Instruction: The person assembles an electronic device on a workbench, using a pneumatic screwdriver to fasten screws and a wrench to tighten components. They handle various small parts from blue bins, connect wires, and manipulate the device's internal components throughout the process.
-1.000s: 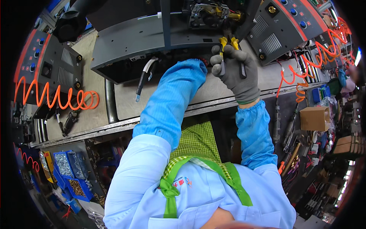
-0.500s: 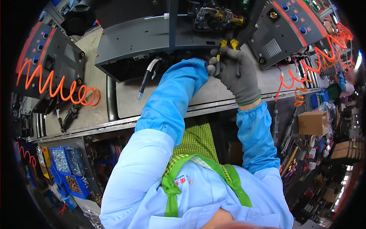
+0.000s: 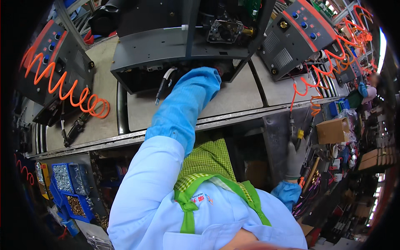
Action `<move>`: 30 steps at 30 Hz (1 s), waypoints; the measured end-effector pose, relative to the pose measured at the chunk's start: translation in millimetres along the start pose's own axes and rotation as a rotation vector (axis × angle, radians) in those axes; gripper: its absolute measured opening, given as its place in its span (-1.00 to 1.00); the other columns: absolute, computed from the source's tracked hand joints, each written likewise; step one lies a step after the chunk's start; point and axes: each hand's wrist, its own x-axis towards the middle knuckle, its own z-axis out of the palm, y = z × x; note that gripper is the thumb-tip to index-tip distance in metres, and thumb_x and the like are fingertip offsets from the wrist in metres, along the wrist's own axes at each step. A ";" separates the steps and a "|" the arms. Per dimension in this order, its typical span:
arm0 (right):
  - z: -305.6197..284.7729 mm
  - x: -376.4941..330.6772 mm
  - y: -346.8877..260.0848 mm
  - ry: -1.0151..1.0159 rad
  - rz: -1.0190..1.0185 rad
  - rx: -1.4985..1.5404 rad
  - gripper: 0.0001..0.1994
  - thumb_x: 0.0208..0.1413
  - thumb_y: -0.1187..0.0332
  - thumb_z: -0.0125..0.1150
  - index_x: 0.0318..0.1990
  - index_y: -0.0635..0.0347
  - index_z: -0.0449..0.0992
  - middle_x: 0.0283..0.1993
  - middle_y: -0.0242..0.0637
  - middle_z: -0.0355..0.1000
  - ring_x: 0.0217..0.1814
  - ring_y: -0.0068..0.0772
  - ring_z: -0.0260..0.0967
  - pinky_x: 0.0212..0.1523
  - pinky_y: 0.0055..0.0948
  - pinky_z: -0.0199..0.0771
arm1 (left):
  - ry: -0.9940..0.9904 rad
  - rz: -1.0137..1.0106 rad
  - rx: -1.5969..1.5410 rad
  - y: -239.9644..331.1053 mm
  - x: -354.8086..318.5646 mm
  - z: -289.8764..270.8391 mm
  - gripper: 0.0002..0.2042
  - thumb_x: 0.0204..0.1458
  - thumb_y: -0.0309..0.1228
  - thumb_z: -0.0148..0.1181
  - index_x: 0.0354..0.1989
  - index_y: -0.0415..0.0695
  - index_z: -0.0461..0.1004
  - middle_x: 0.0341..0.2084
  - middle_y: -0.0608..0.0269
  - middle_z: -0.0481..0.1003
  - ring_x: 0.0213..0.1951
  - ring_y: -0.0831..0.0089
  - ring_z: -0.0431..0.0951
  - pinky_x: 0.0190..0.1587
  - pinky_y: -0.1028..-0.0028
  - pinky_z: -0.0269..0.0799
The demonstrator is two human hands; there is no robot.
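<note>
My left arm, in a blue sleeve cover (image 3: 179, 104), reaches into the open front of a dark grey machine casing (image 3: 154, 56). The left hand is hidden inside, so its fingers and anything they hold cannot be seen. A black cable with a pale bare end (image 3: 161, 87) hangs out beside that arm. Low on the right, my right hand (image 3: 296, 160) wears a grey glove, stretched forward with its fingers apart. Just beyond its fingertips shows a small yellow piece (image 3: 300, 134), probably part of the yellow-handled hand tool; the rest is hard to make out.
Similar grey-and-red machines stand left (image 3: 50, 62) and right (image 3: 298, 37), with orange coiled hoses (image 3: 66, 89) hanging before them. Blue bins (image 3: 79, 206) of screws and small metal parts sit lower left. A cardboard box (image 3: 332, 131) and cables lie to the right.
My right hand has left the casing front, where it held a yellow-handled tool, and moved down to the right. The left arm stays in the casing; the view has shifted slightly.
</note>
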 end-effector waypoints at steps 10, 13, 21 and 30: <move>-32.6 3.1 99.1 -0.402 0.467 -0.833 -0.52 -0.01 0.07 0.09 -0.13 0.36 0.47 0.01 0.19 0.39 0.07 0.23 0.31 0.07 -0.01 0.30 | 0.651 0.370 0.009 9.0 -114.4 55.8 -0.49 0.05 -0.20 0.07 0.15 -0.20 0.29 0.11 -0.14 0.30 0.14 -0.07 0.32 0.13 0.19 0.32; -22.7 27.4 78.3 -0.151 0.095 -0.581 -0.56 0.05 0.13 0.14 -0.07 0.37 0.46 0.02 0.07 0.39 0.10 0.07 0.32 0.13 -0.15 0.29 | 0.873 0.534 -0.026 -14.0 -195.7 51.4 -0.50 -0.04 -0.39 0.20 0.13 -0.20 0.30 0.10 -0.10 0.30 0.16 -0.02 0.31 0.17 0.17 0.28; 174.4 208.9 -26.1 -0.572 0.100 0.696 -0.64 0.16 0.21 0.09 0.02 0.26 0.45 -0.07 -0.24 0.44 -0.04 -0.36 0.43 -0.04 -0.40 0.42 | 1.494 -0.144 -0.523 -154.6 -250.5 13.1 -0.52 0.16 -0.27 0.10 0.18 -0.26 0.22 0.02 -0.04 0.36 -0.09 0.22 0.48 -0.05 0.32 0.44; 330.9 297.5 -21.0 -0.680 0.298 0.644 -0.58 0.22 0.11 -0.05 0.09 0.22 0.37 -0.01 -0.26 0.39 0.00 -0.36 0.37 0.02 -0.39 0.36 | 1.524 -0.693 -0.727 -128.7 -156.1 37.8 -0.31 0.21 -0.02 -0.11 0.38 -0.10 -0.18 0.17 -0.21 0.20 0.15 -0.05 0.32 0.17 0.15 0.21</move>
